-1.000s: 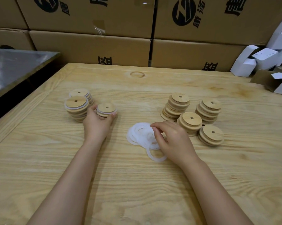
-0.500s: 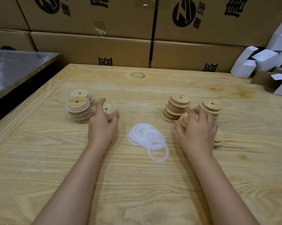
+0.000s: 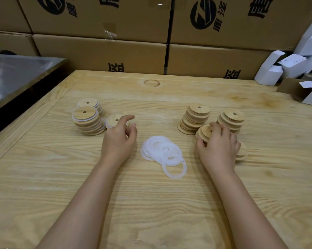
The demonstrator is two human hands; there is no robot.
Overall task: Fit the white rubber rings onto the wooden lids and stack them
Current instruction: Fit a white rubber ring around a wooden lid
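White rubber rings (image 3: 162,153) lie in a loose, overlapping heap at the middle of the frame, on the pale wooden table (image 3: 151,209), between the two hands. They look thin, floppy and very light. Each is probably best pinched at one point of its rim, peeled off the heap and then stretched round a lid's edge. A careless grab would likely drag up several at once. Right of centre stand the bare round wooden lids (image 3: 196,119) in low stacks, each disc with a small hole near its middle. They seem stiff, light and smooth, and easiest to take by the rim between thumb and fingers. The right hand (image 3: 219,146) does just that: its fingers curl over the far edge of the top lid (image 3: 204,132) of the nearest stack, with the thumb on the lid's near side. A further stack (image 3: 242,153) shows partly from behind the hand. The left hand (image 3: 118,139) hovers left of centre, fingers loosely curled and thumb apart, holding nothing, just beside a short stack of ringed lids (image 3: 113,121). Two taller finished stacks (image 3: 86,121) with white edges stand at the middle left. Brown cardboard boxes (image 3: 97,54) fill the top of the frame, with small white cartons (image 3: 286,67) at the upper right and a grey metal surface (image 3: 16,74) at the upper left.
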